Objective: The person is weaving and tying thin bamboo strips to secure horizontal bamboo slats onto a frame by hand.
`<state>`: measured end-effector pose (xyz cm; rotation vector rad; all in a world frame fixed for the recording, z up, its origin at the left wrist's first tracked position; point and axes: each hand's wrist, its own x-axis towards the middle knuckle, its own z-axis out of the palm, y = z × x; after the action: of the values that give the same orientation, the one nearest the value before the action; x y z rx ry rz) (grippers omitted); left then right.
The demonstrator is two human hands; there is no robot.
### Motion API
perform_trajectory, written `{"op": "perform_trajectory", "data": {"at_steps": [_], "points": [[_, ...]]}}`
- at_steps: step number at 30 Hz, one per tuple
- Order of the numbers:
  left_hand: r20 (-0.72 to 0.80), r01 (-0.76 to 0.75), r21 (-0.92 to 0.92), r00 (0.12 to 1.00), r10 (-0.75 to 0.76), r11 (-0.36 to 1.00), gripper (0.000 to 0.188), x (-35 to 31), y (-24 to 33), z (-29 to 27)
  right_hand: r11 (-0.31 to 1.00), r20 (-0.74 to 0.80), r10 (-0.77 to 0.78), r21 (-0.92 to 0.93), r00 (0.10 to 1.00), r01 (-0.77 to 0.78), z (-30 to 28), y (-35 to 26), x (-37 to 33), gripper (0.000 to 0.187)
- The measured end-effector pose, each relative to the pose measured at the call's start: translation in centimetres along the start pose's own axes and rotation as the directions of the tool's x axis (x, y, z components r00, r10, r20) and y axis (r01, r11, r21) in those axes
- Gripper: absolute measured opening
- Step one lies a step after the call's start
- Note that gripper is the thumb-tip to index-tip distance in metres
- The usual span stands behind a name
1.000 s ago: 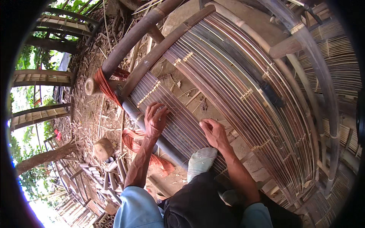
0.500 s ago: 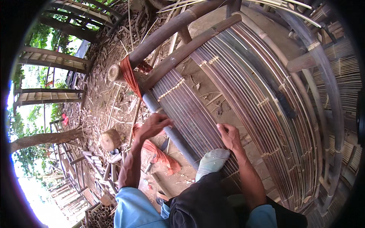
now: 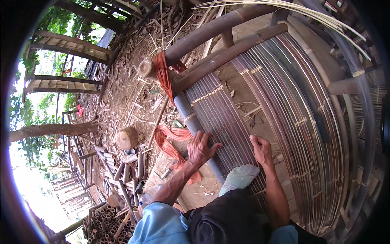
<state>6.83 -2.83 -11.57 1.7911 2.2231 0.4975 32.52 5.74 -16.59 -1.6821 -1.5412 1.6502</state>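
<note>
My left hand (image 3: pixel 201 147) is at the dark bamboo rail (image 3: pixel 191 118) along the near-left edge of a bamboo seat frame, its thumb stretched away from the fingers. The fingertips are partly hidden. Thin bamboo slats (image 3: pixel 217 107) run side by side next to the rail, tied across with pale lashings. A fine reddish strand seems to cross them. At the right edge of these slats my right hand (image 3: pixel 262 151) is closed in a pinch; whatever it holds is too small to make out. My foot in a pale sock (image 3: pixel 239 179) presses on the slats between my hands.
A wider slat panel (image 3: pixel 284 105) curves along the right, beyond a gap. Orange-red cord (image 3: pixel 163 77) wraps the frame's corner; more orange strands (image 3: pixel 168 142) lie on the ground. A wooden block (image 3: pixel 127 138) and cut bamboo tubes (image 3: pixel 107 221) are at left. Long pale strips (image 3: pixel 308 10) lie at top right.
My view has swung, so the frame appears farther right. My left hand has moved down along the rail and its thumb has spread. The right hand keeps its pinch at the slats' edge.
</note>
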Motion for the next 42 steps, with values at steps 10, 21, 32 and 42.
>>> {"op": "perform_trajectory", "data": {"at_steps": [10,21,32,42], "points": [[-0.134,-0.109,0.092,0.984,0.121,0.990,0.008,0.2,0.1,-0.1,1.000,0.014,0.015,-0.003,1.000,-0.015,-0.2,-0.1,0.1,0.054],[0.113,0.326,-0.745,0.921,-0.372,0.582,0.032,3.6,-14.2,-21.3,0.999,0.031,0.006,0.034,1.000,-0.007,-0.3,-1.0,0.9,0.052],[0.019,0.235,-0.911,0.846,-0.533,0.340,0.035,12.4,-19.0,-22.9,0.944,-0.091,0.044,0.329,0.995,-0.011,0.4,0.2,3.8,0.038],[-0.112,0.187,-0.332,0.965,-0.236,0.925,0.043,17.4,-12.5,-18.6,0.969,-0.121,0.040,0.245,0.992,-0.009,1.9,0.7,4.9,0.034]]}}
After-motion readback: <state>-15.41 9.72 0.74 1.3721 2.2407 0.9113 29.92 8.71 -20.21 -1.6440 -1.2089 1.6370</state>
